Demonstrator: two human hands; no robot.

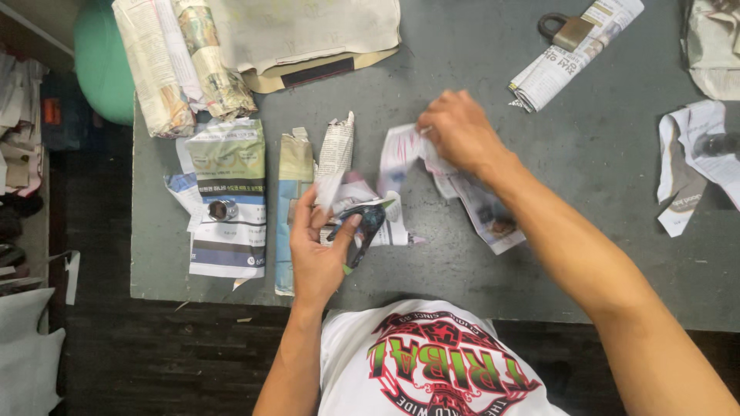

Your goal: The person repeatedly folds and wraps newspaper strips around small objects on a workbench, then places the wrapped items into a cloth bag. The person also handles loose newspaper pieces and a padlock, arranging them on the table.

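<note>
While the left hand [317, 254] is pinching a dark object [368, 219] in newspaper [401, 166], the right hand [459, 131], fingers closed, is pulling; the sheet may be tearing.

Single head-worn view, steeply down, close over the grey table [586, 154].

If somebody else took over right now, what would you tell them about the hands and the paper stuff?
Left hand: pinching a dark object against a newspaper sheet.
Right hand: gripping the same sheet's far end, pulling it over.
Done: wrapped bundles lie at the table corner; a padlock rests on a folded paper.
Left: the dark object is only partly covered; a small metal piece sits bare on a sheet.
</note>
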